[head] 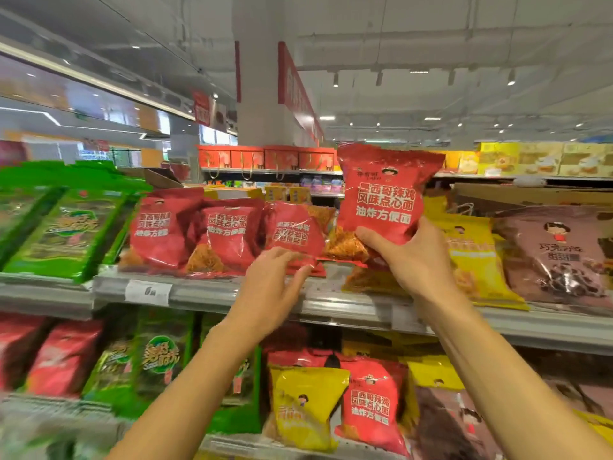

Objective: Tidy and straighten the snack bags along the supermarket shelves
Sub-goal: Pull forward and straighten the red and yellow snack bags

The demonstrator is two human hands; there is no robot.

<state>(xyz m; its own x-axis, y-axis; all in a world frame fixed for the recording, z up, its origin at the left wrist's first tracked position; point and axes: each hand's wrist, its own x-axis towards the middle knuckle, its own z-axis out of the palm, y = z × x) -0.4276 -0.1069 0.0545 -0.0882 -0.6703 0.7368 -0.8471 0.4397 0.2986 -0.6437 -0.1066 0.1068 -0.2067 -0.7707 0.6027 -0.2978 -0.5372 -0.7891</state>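
Supermarket shelf (205, 295): my right hand (409, 257) grips a light, crinkly red bag (384, 197) by its bottom above the front edge; my left hand (272, 280), fingers spread, touches a tilted red bag (293, 232).

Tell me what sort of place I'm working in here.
A supermarket snack aisle, most likely: tiered shelves packed with snack bags, a price tag on the shelf edge, and stacked gift boxes further back.
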